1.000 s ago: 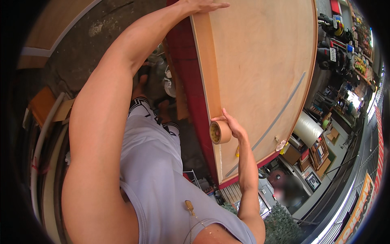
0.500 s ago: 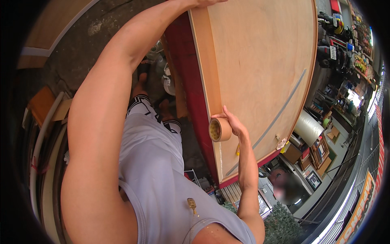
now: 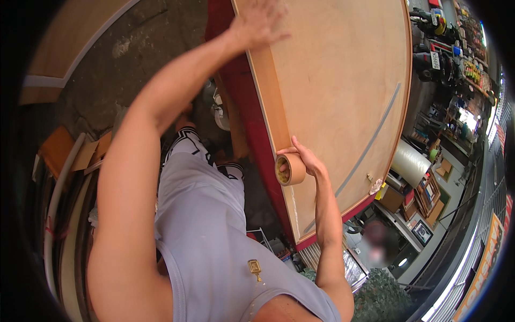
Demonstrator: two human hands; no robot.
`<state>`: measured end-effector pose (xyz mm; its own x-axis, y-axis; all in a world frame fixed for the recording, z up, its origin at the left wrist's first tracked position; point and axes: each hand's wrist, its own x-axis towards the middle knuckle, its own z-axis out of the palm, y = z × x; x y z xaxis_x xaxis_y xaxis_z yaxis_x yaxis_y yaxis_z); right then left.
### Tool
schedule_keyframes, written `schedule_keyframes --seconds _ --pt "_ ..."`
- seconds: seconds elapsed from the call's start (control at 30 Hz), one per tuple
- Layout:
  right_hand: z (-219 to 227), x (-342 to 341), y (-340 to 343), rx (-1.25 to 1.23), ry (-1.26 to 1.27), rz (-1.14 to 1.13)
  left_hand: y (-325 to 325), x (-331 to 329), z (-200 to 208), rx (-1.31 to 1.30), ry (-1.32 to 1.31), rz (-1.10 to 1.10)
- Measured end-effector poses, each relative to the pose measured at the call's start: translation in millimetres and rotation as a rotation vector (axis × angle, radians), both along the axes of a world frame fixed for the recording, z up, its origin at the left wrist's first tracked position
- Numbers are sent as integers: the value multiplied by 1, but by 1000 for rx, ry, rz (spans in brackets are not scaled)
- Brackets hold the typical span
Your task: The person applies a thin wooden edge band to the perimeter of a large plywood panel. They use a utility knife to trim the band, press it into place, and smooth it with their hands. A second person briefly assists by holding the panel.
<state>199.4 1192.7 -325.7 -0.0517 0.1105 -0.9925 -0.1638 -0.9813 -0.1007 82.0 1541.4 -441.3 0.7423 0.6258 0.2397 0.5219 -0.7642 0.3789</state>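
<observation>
Tape strip [image 3: 271, 96] along left edge of surface [image 3: 348, 96].
Left hand [image 3: 259, 26], fingers spread, draws nearer, contact unclear; right hand [image 3: 307, 160] grips tape roll [image 3: 296, 169] toward the lower-left corner; less strip now separates the hands.

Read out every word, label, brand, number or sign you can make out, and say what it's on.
Orange banner, lower right: large lettering, partly cut off; wording withheld.
White motorcycle plate, upper right: a row of characters; not copied here.
Tan packing tape roll in the right hand: any print inside the core is too small to read.
Gold pendant: any marking too small to read.
</observation>
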Motion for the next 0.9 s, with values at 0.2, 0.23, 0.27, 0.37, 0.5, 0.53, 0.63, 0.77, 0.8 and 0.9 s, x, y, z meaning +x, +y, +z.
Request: schedule_keyframes --seconds 0.2,0.23,0.27,0.37,0.5,0.53,0.63,0.77,0.8,0.9 --pt "-13 9 -24 102 161 -96 -204 -7 11 -112 -158 -173" --pt "-14 10 -30 189 157 -89 -225 -6 13 -123 -139 -167" --pt "-15 9 -38 278 153 -82 -244 -6 14 -132 -121 -160" --pt "-29 6 -73 715 -12 -83 -251 1 19 -106 -33 -72" --pt "-39 -27 -112 1224 -388 -114 -237 6 13 -19 82 140" --pt "-48 -35 -120 1345 -465 -119 -226 6 12 36 202 228" --pt "-46 -49 -118 1344 -479 -25 -210 9 16 68 352 369" --pt "-33 -45 -130 1372 -634 118 -213 21 18 48 390 411" --pt "-31 -37 -139 1340 -646 173 -215 20 16 37 377 414" --pt "-10 -10 -207 1051 -347 59 -212 12 14 45 344 409"
